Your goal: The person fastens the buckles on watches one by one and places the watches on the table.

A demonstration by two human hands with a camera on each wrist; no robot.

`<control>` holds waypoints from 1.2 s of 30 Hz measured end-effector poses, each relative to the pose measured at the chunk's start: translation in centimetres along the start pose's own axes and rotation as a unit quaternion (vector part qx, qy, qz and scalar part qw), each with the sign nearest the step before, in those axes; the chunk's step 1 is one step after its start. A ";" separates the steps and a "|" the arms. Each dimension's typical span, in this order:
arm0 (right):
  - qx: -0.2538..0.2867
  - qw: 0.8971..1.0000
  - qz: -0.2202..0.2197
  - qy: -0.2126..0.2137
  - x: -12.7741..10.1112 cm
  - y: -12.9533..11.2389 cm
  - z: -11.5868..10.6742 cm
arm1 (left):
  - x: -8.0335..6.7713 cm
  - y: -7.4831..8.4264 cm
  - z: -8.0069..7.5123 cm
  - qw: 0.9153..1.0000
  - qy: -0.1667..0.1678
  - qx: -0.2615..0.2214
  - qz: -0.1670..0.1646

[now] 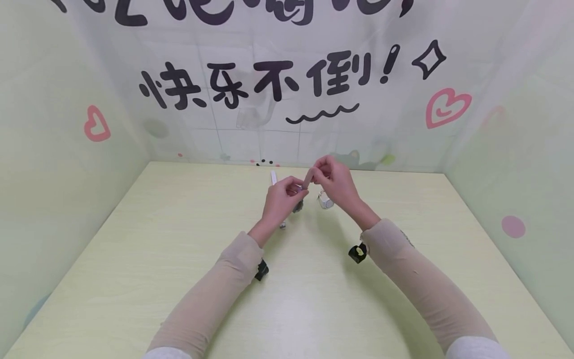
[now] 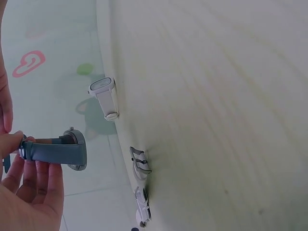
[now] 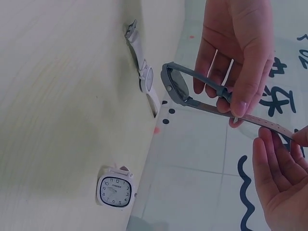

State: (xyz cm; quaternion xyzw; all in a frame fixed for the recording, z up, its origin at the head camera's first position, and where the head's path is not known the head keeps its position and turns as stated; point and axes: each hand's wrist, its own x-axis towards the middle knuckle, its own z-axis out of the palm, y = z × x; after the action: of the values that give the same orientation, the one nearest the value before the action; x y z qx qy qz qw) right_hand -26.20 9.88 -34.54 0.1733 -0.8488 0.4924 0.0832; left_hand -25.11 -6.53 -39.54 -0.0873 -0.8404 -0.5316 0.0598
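A grey-blue wristwatch [image 3: 174, 84] hangs in the air between both hands, its strap looped through the buckle. My left hand [image 1: 282, 199] pinches the strap at the buckle between thumb and fingers. The strap's free end, with its row of holes, is pinched by my right hand [image 1: 334, 179] and drawn out to the right. In the right wrist view the watch's case faces away from the hands, and the left fingers partly hide the buckle.
A white watch with a squarish dial [image 3: 115, 190] stands on the table [image 1: 287, 309] near my right hand. Another white watch [image 3: 147, 79] lies stretched out beneath my left hand. Behind the table hangs a printed cloth wall [image 1: 251, 139].
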 end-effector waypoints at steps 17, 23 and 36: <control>0.023 0.998 0.007 -0.050 -0.3 1.2 0.5 | 0.0 0.4 -0.2 1.000 -0.009 0.005 -0.006; 0.024 0.998 0.010 -0.060 -0.4 1.5 0.5 | -0.1 0.3 -0.2 1.000 -0.020 -0.011 -0.021; 0.088 0.994 0.043 -0.042 -0.4 2.0 0.1 | 0.0 0.4 -0.3 0.998 -0.026 -0.053 -0.029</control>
State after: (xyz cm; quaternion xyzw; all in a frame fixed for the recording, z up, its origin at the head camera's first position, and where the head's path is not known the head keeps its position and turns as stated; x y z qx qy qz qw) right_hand -26.61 10.77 -36.28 0.1640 -0.8119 0.5601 0.0103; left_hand -25.06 -6.67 -39.02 -0.0797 -0.8144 -0.5745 0.0180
